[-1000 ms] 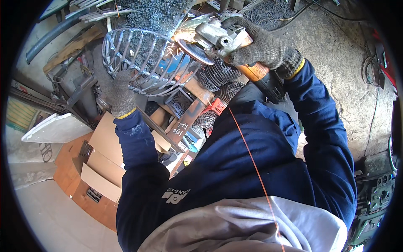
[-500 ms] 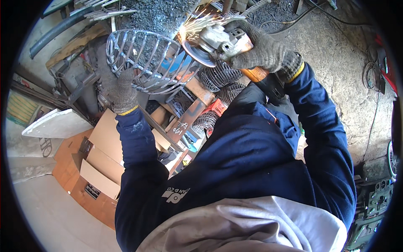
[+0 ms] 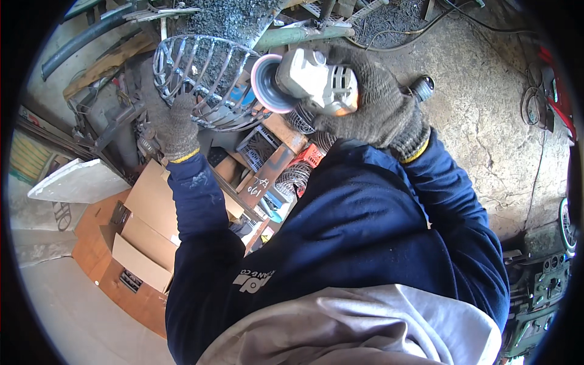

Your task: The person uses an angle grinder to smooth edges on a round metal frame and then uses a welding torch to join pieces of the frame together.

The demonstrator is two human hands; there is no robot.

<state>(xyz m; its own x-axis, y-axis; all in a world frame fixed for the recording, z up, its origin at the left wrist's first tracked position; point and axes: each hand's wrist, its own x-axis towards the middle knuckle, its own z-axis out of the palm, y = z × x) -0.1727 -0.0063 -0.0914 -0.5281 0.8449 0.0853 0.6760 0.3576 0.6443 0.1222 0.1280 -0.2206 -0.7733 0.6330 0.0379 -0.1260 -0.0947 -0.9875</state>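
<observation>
A cage-like basket of welded grey metal bars (image 3: 213,97) stands at the upper left. My left hand (image 3: 173,125), in a grey knitted glove with a yellow cuff edge, is closed on the basket's left side; some fingers are hidden. My right hand (image 3: 380,100), in a matching glove, is wrapped round an angle grinder (image 3: 313,82) with a pale metal head. The grinder's round disc (image 3: 267,84) faces partly upward beside the basket's right end. No sparks show. Whether disc and bars touch, I cannot tell.
Dark grey grit (image 3: 228,21) lies beyond the basket. An opened cardboard box (image 3: 149,213) sits at the left, near a white board (image 3: 79,182). Wire coils (image 3: 293,177) and a red crate (image 3: 311,156) lie below the grinder. A cable (image 3: 404,47) crosses the concrete floor (image 3: 480,115).
The sparks at the disc have stopped. My right hand has shifted left and slightly nearer, and the grinder has turned so its disc shows more fully. My left hand stays on the basket.
</observation>
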